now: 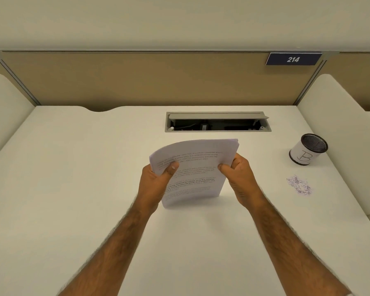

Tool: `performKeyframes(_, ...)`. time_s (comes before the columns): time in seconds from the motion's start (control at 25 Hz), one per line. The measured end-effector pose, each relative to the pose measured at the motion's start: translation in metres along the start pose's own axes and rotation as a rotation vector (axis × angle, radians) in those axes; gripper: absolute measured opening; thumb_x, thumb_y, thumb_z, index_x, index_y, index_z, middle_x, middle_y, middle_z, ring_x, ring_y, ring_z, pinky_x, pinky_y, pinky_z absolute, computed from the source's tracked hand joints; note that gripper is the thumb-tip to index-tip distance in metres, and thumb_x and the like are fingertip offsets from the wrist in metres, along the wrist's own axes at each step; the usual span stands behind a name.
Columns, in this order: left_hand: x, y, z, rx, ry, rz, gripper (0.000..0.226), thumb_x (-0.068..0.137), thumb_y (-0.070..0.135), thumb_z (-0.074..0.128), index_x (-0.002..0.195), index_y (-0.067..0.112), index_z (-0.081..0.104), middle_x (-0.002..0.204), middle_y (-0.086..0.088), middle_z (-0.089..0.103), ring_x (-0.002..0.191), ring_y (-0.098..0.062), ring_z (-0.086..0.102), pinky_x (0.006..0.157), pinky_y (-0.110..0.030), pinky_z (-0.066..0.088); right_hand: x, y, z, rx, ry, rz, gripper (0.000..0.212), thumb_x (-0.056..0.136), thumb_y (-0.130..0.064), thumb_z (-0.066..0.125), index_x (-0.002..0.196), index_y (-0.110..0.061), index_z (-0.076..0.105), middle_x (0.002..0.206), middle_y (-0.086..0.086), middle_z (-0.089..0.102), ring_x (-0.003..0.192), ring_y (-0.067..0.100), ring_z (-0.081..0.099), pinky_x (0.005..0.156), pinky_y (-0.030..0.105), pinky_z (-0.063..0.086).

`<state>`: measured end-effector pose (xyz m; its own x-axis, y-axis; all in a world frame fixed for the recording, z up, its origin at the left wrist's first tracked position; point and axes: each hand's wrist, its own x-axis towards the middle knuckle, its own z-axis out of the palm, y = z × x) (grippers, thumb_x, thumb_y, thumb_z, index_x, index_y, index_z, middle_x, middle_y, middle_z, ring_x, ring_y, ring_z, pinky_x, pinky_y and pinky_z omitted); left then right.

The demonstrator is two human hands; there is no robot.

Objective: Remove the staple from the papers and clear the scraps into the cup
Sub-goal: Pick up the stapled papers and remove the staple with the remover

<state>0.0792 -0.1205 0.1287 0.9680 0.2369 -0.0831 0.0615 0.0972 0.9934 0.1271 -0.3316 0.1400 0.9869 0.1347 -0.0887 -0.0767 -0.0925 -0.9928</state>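
Observation:
A stack of printed white papers (193, 169) stands tilted on its lower edge on the desk (73, 189), its top curling back. My left hand (156, 184) grips its left side, thumb on the front page. My right hand (239, 180) grips the right side the same way. No staple shows from here. A small pile of paper scraps (300, 185) lies on the desk to the right. Beyond it stands a black mesh cup (308, 149) wrapped in a white label marked "B".
An open cable hatch (217, 121) is set in the desk behind the papers. Padded side dividers (338, 124) flank the desk left and right, and a tan back panel carries a "214" sign (293, 59).

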Motion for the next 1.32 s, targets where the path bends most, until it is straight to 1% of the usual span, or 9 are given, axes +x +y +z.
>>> performKeyframes(0.16,0.0,-0.001,0.005,0.005,-0.019,-0.014,0.02,0.095,0.019,0.071,0.105,0.037,0.073,0.096,0.013,0.08,0.088,-0.008,0.076,0.078,-0.036,0.06,-0.002,0.003,0.001,-0.017,-0.009,0.03,0.037,0.094,-0.001,0.051,0.099,-0.034,0.068,0.097,-0.012,0.074,0.095,0.014,0.068,0.066,0.018,0.054)
performKeyframes(0.4,-0.002,-0.002,0.0,-0.015,-0.073,-0.008,0.018,0.086,0.031,0.076,0.103,0.038,0.076,0.104,0.005,0.08,0.095,-0.017,0.076,0.077,-0.032,0.063,-0.001,0.005,-0.005,0.019,-0.012,0.03,0.034,0.096,-0.003,0.052,0.105,-0.033,0.067,0.105,-0.006,0.074,0.097,0.014,0.068,0.072,0.021,0.053)
performKeyframes(0.6,-0.002,-0.002,0.006,-0.011,-0.038,-0.043,0.015,0.094,0.024,0.073,0.099,0.037,0.077,0.102,0.004,0.081,0.092,-0.016,0.077,0.081,-0.042,0.061,0.0,0.017,-0.004,-0.005,-0.033,0.084,0.031,0.096,-0.005,0.053,0.102,-0.031,0.069,0.101,-0.011,0.076,0.093,0.008,0.069,0.068,0.016,0.053)
performKeyframes(0.68,0.001,0.004,0.003,-0.059,-0.023,-0.028,0.016,0.095,0.022,0.07,0.1,0.035,0.078,0.104,0.001,0.081,0.096,-0.02,0.077,0.085,-0.047,0.062,0.001,0.022,-0.01,-0.017,-0.084,0.123,0.025,0.097,-0.007,0.056,0.108,-0.025,0.07,0.104,-0.008,0.076,0.096,0.011,0.071,0.072,0.019,0.055)
performKeyframes(0.84,0.007,0.014,-0.005,-0.254,0.008,0.06,0.025,0.095,0.02,0.066,0.109,0.037,0.076,0.117,-0.004,0.076,0.11,-0.03,0.072,0.091,-0.052,0.06,-0.002,0.043,-0.028,-0.041,-0.209,0.207,0.023,0.095,-0.009,0.062,0.114,-0.017,0.071,0.109,-0.003,0.076,0.104,0.021,0.071,0.09,0.032,0.057)
performKeyframes(0.96,0.008,0.016,-0.003,-0.368,0.045,0.067,0.03,0.092,0.018,0.065,0.11,0.041,0.075,0.12,-0.004,0.074,0.111,-0.03,0.07,0.093,-0.055,0.059,-0.009,0.062,-0.033,0.313,-0.122,0.26,0.029,0.092,-0.006,0.063,0.121,-0.007,0.066,0.117,0.012,0.072,0.109,0.032,0.065,0.094,0.044,0.054)
performKeyframes(1.08,0.01,0.015,0.004,-0.491,0.065,0.035,0.032,0.093,0.018,0.065,0.115,0.039,0.072,0.124,-0.006,0.072,0.113,-0.031,0.07,0.095,-0.057,0.058,-0.017,0.071,-0.027,0.648,-0.052,0.282,0.043,0.091,-0.005,0.061,0.133,-0.008,0.056,0.123,0.017,0.066,0.108,0.033,0.062,0.091,0.047,0.055)
performKeyframes(1.24,0.009,0.019,0.021,-0.588,0.056,-0.02,0.032,0.101,0.01,0.06,0.125,0.032,0.065,0.124,-0.006,0.074,0.111,-0.028,0.071,0.092,-0.053,0.06,-0.018,0.063,-0.008,0.833,-0.057,0.245,0.053,0.092,0.005,0.055,0.14,-0.015,0.049,0.135,0.013,0.062,0.123,0.031,0.06,0.101,0.051,0.05)
performKeyframes(1.32,0.01,0.019,0.021,-0.574,0.094,-0.005,0.033,0.102,0.006,0.057,0.125,0.028,0.064,0.123,-0.004,0.075,0.11,-0.025,0.072,0.091,-0.048,0.062,-0.014,0.055,-0.009,0.816,-0.011,0.224,0.05,0.092,0.007,0.054,0.138,-0.012,0.051,0.135,0.013,0.062,0.125,0.029,0.059,0.104,0.048,0.049)
